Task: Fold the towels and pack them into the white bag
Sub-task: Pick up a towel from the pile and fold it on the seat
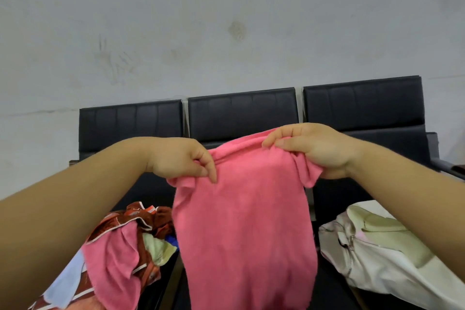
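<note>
Pink towel (246, 221) is held up mid-frame, hanging down to 6 o'clock, top edge bunched. Left hand (178, 158) pinches its top corner at 10 o'clock, right hand (312, 148) grips the top edge at 1 o'clock. Hands are apart, both clamped on the towel. Towel hides the middle of the black seats (241, 113) behind it. White bag (377, 246) lies at 4 o'clock, zip visible, right forearm crossing over it. Heap of other towels (120, 246) at 8 o'clock: pink, brown-patterned, pale green, light blue. Grey wall (226, 20) at 12 o'clock.
</note>
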`<state>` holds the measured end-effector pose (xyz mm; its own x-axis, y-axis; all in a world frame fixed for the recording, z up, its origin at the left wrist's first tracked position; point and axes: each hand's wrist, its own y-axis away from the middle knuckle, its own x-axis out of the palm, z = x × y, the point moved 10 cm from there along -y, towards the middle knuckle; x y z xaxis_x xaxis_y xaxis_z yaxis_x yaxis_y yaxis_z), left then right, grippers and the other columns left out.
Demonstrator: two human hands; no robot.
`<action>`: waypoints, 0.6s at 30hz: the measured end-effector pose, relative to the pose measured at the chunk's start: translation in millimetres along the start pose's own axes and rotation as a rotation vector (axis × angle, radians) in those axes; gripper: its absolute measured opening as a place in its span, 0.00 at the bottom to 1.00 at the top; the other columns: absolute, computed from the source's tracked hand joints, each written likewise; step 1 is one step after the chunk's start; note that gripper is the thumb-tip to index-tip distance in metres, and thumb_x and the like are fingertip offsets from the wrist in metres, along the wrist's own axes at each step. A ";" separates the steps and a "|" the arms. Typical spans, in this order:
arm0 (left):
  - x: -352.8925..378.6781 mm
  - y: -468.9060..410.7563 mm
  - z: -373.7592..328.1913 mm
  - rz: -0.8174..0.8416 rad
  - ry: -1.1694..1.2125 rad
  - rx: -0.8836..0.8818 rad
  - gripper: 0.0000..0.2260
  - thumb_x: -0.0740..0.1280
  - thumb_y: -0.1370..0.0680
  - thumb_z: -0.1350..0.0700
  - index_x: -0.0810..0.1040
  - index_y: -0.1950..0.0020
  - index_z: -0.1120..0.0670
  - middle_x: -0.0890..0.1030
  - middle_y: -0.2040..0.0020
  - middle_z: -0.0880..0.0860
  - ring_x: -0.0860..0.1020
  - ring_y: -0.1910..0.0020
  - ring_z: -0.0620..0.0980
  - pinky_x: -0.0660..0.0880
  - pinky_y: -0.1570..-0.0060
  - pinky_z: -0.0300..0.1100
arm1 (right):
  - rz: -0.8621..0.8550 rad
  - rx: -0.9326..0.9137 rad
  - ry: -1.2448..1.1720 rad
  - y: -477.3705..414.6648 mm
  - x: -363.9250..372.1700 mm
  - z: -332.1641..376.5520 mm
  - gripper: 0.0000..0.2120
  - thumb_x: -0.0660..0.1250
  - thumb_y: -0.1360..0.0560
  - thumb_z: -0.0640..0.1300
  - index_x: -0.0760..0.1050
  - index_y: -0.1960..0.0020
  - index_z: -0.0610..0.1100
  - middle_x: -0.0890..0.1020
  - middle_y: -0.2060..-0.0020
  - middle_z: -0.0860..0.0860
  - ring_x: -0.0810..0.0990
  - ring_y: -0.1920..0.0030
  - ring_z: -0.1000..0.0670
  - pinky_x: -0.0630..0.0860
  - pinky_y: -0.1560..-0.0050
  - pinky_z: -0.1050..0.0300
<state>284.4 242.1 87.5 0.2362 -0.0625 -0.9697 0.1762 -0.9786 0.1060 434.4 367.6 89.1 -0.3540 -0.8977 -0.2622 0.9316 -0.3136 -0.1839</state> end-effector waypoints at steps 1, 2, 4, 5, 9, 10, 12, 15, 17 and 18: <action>-3.0 -1.2 5.1 -0.059 0.106 -0.029 0.12 0.65 0.17 0.57 0.86 0.50 0.43 0.79 0.61 0.42 0.74 0.69 0.42 0.76 0.69 0.41 | -0.020 -0.009 -0.070 -1.3 2.0 -1.3 0.16 0.61 0.17 0.36 0.86 0.55 0.47 0.85 0.53 0.49 0.82 0.57 0.53 0.80 0.55 0.59; -7.3 -1.6 9.8 -0.132 0.238 -0.051 0.12 0.64 0.17 0.58 0.86 0.49 0.46 0.80 0.61 0.45 0.75 0.69 0.44 0.76 0.70 0.41 | -0.007 -0.020 -0.114 -0.9 5.9 -1.3 0.15 0.62 0.18 0.36 0.85 0.55 0.47 0.85 0.53 0.50 0.81 0.57 0.53 0.80 0.56 0.59; -16.8 -3.2 19.0 -0.270 0.521 -0.070 0.12 0.63 0.16 0.59 0.86 0.47 0.52 0.85 0.51 0.49 0.83 0.57 0.51 0.82 0.55 0.47 | 0.101 -0.009 -0.106 5.5 17.9 3.8 0.10 0.66 0.20 0.36 0.84 0.52 0.47 0.85 0.55 0.50 0.83 0.58 0.52 0.81 0.60 0.60; -19.5 -4.1 20.7 -0.310 0.635 -0.066 0.12 0.63 0.16 0.60 0.86 0.46 0.53 0.85 0.45 0.48 0.83 0.46 0.52 0.81 0.45 0.48 | 0.182 0.022 -0.014 11.3 25.1 4.1 0.10 0.69 0.23 0.35 0.84 0.50 0.47 0.86 0.55 0.50 0.84 0.61 0.51 0.81 0.64 0.60; -24.7 -6.8 -1.3 -0.314 0.667 0.034 0.07 0.69 0.20 0.57 0.87 0.51 0.49 0.84 0.46 0.39 0.82 0.45 0.43 0.81 0.48 0.39 | 0.376 0.111 0.893 21.8 32.6 -5.1 0.18 0.76 0.27 0.37 0.85 0.43 0.55 0.82 0.49 0.54 0.80 0.74 0.58 0.72 0.78 0.67; -24.7 -5.9 -7.8 -0.293 0.650 0.063 0.04 0.73 0.23 0.57 0.87 0.53 0.49 0.84 0.47 0.40 0.82 0.46 0.44 0.82 0.49 0.42 | 0.361 0.098 1.018 18.6 29.9 -2.8 0.19 0.77 0.27 0.39 0.84 0.43 0.58 0.81 0.47 0.56 0.81 0.71 0.59 0.74 0.76 0.65; -17.2 -3.0 -20.1 -0.162 0.589 0.119 0.07 0.79 0.30 0.57 0.86 0.54 0.50 0.83 0.49 0.42 0.83 0.49 0.50 0.83 0.50 0.54 | 0.273 0.082 1.070 13.0 16.5 7.5 0.18 0.76 0.27 0.41 0.84 0.43 0.61 0.80 0.46 0.59 0.82 0.66 0.59 0.77 0.72 0.63; 0.9 1.4 -29.2 0.045 0.273 0.145 0.08 0.79 0.29 0.58 0.87 0.54 0.47 0.83 0.55 0.38 0.82 0.56 0.44 0.80 0.55 0.44 | 0.188 0.074 1.014 10.7 -9.0 18.6 0.17 0.74 0.25 0.45 0.82 0.46 0.67 0.80 0.43 0.62 0.84 0.48 0.52 0.82 0.45 0.48; 3.6 -0.3 -23.0 0.065 0.038 0.122 0.10 0.76 0.25 0.59 0.87 0.52 0.44 0.82 0.56 0.34 0.80 0.55 0.37 0.75 0.51 0.35 | 0.188 0.087 0.926 11.5 -18.9 18.1 0.17 0.71 0.22 0.43 0.81 0.46 0.68 0.83 0.44 0.52 0.83 0.48 0.41 0.79 0.41 0.40; 1.2 -1.2 -19.6 0.044 -0.027 0.108 0.11 0.75 0.24 0.59 0.87 0.51 0.42 0.82 0.55 0.34 0.79 0.54 0.37 0.75 0.50 0.35 | 0.188 0.101 0.831 12.3 -21.6 15.8 0.18 0.68 0.21 0.41 0.80 0.46 0.67 0.84 0.48 0.43 0.83 0.53 0.35 0.80 0.44 0.37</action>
<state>303.1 247.0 90.5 0.2154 -0.1095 -0.9704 0.0623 -0.9901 0.1256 454.8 378.2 107.5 -0.1022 -0.4320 -0.8961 0.9699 -0.2435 0.0068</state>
